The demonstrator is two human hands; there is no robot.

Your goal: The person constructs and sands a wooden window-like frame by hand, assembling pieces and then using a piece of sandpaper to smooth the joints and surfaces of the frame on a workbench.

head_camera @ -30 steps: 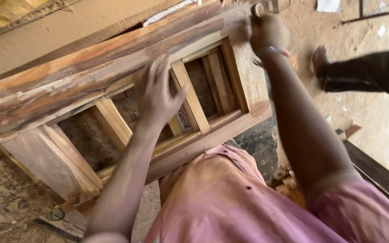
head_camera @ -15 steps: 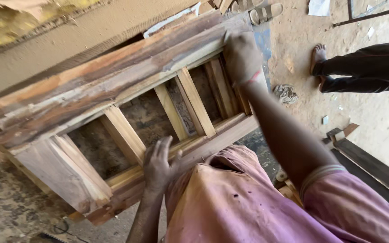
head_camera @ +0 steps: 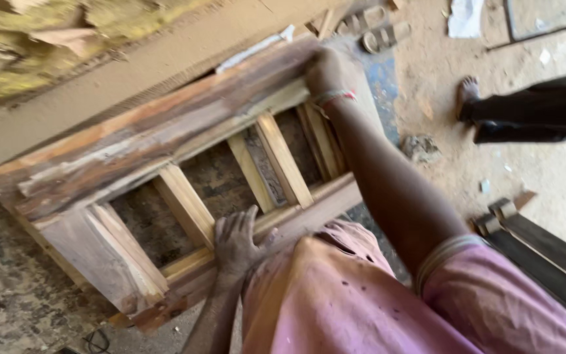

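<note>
No packages, labels, signs, screens.

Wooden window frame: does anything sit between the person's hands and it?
Nothing visible does. The left hand rests on the wooden window frame's near rail; the right hand grips its far corner.

A: Which items lie on the sandy floor (head_camera: pixel 545 177), upper right?
B: A pair of sandals (head_camera: pixel 375 29), a crumpled white paper (head_camera: pixel 466 16) and a small stone (head_camera: pixel 420 147).

A: And at the right edge?
B: Another person's bare foot (head_camera: pixel 470 95) below a dark trouser leg (head_camera: pixel 538 118); lower down, dark planks (head_camera: pixel 545 252).
</note>
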